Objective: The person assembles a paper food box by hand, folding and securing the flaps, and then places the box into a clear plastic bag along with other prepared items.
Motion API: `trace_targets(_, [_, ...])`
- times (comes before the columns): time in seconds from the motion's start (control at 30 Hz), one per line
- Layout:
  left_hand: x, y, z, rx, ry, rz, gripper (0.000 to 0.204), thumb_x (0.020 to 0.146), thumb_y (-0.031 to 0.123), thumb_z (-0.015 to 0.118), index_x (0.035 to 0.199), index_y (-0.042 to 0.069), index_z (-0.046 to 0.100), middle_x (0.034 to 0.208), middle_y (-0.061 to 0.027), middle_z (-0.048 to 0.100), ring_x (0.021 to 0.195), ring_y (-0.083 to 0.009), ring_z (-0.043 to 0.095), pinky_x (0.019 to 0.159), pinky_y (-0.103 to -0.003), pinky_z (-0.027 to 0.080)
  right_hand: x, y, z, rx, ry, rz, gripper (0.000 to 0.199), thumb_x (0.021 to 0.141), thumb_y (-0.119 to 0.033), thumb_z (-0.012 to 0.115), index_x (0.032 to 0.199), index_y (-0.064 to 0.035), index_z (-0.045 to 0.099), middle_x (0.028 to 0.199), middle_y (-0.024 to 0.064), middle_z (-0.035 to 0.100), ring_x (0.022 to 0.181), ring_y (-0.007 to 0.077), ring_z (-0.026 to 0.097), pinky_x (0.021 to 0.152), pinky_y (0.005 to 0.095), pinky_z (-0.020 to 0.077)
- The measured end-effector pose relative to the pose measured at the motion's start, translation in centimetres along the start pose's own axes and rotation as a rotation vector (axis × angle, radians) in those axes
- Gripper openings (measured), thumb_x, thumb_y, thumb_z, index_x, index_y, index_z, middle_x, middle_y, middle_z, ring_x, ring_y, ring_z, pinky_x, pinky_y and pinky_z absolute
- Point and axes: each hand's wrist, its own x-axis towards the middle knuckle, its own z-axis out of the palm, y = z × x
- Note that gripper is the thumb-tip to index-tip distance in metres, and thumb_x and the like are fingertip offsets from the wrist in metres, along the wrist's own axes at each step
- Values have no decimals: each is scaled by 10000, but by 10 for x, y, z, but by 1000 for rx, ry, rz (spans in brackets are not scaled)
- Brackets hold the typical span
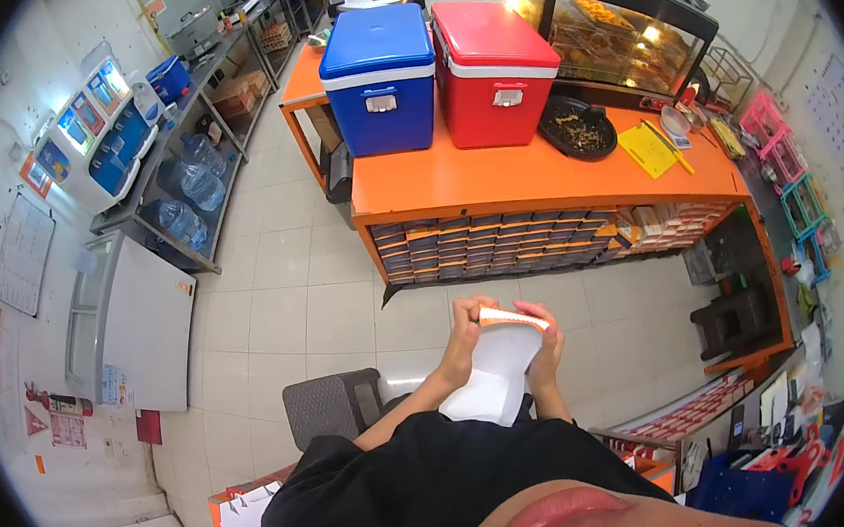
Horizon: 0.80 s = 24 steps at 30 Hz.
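Note:
Between my hands, in front of my body, is a white folded paper or thin card piece [497, 372] with an orange-and-white patterned upper edge; it looks like a food carton or sleeve, though I cannot tell which. My left hand [462, 342] grips its left side, with the fingers curled at the upper corner. On the opposite side my right hand [542, 351] pinches the upper right corner and edge. The piece's lower end hangs down close to my black shirt. Some fingertips are hidden behind it.
Ahead stands an orange counter [406, 197] with a blue cooler box [376, 87], a red cooler box [498, 76], a black pan [579, 127] and a glass food warmer [613, 36]. Stacked dark and orange boxes [501, 245] fill its front. A grey stool [319, 410] is at my left.

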Motion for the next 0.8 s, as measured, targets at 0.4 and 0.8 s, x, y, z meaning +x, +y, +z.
trace_targets(0.4, [19, -17, 106, 229, 220, -371, 339, 956, 165, 674, 683, 7, 551, 641, 28, 461, 581, -73, 407, 529, -286, 319, 0, -31, -93, -409, 163, -134, 304, 976, -174, 592, 748, 25, 618, 621, 37, 505, 570, 129, 472, 549, 271, 362])
trace_targets(0.8, [84, -71, 276, 60, 38, -450, 221, 1004, 241, 603, 988, 21, 613, 793, 4, 551, 757, -57, 480, 662, -252, 414, -6, -57, -278, -289, 300, 140, 266, 1014, -214, 576, 1033, 40, 650, 967, 64, 648, 883, 120, 566, 786, 300, 450])
